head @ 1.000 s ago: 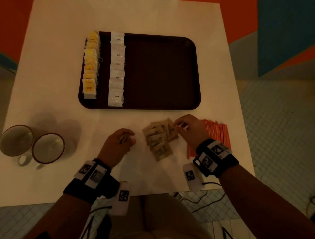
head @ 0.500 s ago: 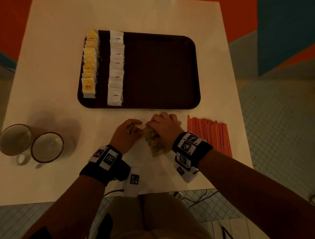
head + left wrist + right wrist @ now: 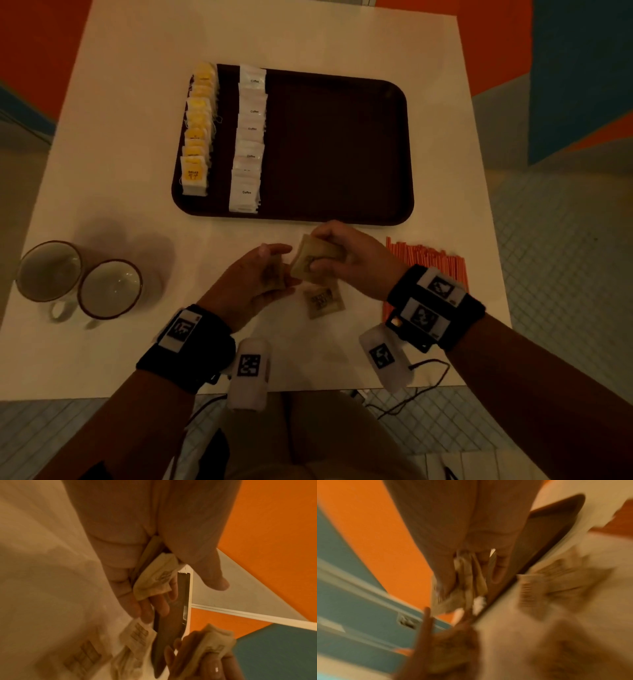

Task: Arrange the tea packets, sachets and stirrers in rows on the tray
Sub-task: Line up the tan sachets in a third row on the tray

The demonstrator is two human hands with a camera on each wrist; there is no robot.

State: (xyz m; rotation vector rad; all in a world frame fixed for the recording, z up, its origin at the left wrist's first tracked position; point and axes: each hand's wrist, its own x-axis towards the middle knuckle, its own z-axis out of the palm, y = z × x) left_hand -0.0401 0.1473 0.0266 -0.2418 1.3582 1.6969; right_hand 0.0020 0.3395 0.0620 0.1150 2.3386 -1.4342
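A dark brown tray [image 3: 339, 147] lies mid-table with a row of yellow tea packets [image 3: 198, 132] at its left edge and a row of white sachets [image 3: 249, 140] beside it. My right hand [image 3: 337, 255] grips a small stack of brown sachets [image 3: 313, 258] just in front of the tray, also seen pinched in the blurred right wrist view [image 3: 467, 582]. My left hand [image 3: 263, 277] holds more brown sachets [image 3: 154, 580] against its palm, close to the right hand. One brown sachet [image 3: 322, 301] lies on the table below both hands. Orange stirrers [image 3: 428, 257] lie to the right.
Two empty mugs [image 3: 78, 281] stand at the table's left front. The white table [image 3: 113, 144] ends close to my wrists at the front and just past the stirrers on the right. The tray's right two thirds hold nothing.
My right hand moved left from the spread brown sachets, gathered them and lifted a stack off the table. The left hand opened slightly toward it. One sachet stays on the table.
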